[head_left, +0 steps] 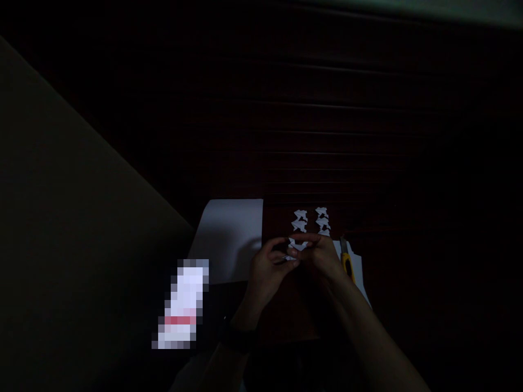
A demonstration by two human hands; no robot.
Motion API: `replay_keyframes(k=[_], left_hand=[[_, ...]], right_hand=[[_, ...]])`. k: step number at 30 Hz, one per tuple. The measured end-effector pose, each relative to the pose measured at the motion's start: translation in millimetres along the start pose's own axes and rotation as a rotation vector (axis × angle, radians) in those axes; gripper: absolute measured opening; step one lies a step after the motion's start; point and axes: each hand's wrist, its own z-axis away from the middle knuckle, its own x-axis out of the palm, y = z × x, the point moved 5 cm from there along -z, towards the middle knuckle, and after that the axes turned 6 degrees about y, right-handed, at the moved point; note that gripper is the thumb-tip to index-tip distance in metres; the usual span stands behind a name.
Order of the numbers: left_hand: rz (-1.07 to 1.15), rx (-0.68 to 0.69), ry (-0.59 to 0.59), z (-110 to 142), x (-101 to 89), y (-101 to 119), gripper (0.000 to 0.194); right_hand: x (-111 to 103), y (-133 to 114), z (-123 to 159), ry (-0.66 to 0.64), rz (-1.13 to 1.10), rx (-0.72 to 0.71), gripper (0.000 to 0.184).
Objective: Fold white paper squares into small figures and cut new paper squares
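Note:
The scene is very dark. My left hand (269, 269) and my right hand (321, 256) meet over a dark wooden table (368, 163), fingers curled together around a small white folded paper piece (297, 246). Just beyond my hands lie several small white folded paper pieces (311, 220) in two short rows. A dark watch or band sits on my left wrist.
A white paper sheet (231, 228) lies to the left of my hands. A yellow utility knife (347, 261) rests on another white sheet by my right hand. A blurred white object (183, 305) lies at the lower left. A large dark slanted surface (61, 218) fills the left.

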Motion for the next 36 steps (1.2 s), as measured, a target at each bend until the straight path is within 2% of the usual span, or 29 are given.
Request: replay_keyframes(k=[6,14,20,26,29,33,36], left_hand=[[-0.013,-0.019,-0.011,-0.1,-1.7,-3.6,0.053],[-0.007,0.001,-0.007,-1.3,-1.3,-3.3,0.052],[-0.002,-0.079,0.010,-0.2,-3.4,-1.6,0.053],[0.109,-0.193,0.008,1.0,-1.9,-1.9,0.061],[0.065,-0.109,0.057,-0.9,-3.8,1.3,0.052],[-0.146,0.067,0.266,0.3,-13.6,10.6,0.032],[-0.289,0.139,0.324,4.4,-15.8,17.1,0.017]], right_hand=[[0.2,0.3,0.5,-0.004,-0.039,0.035,0.044],[8.2,-2.6,2.4,-0.095,-0.099,0.039,0.048],[11.4,-6.4,6.7,-0.125,-0.101,0.024,0.046],[15.0,-4.7,6.3,-0.139,-0.106,-0.001,0.043],[12.6,-3.9,3.4,-0.080,-0.124,-0.020,0.042],[5.4,-3.7,0.4,0.038,-0.146,-0.034,0.041],[5.3,-4.5,0.7,0.036,-0.133,-0.035,0.044]])
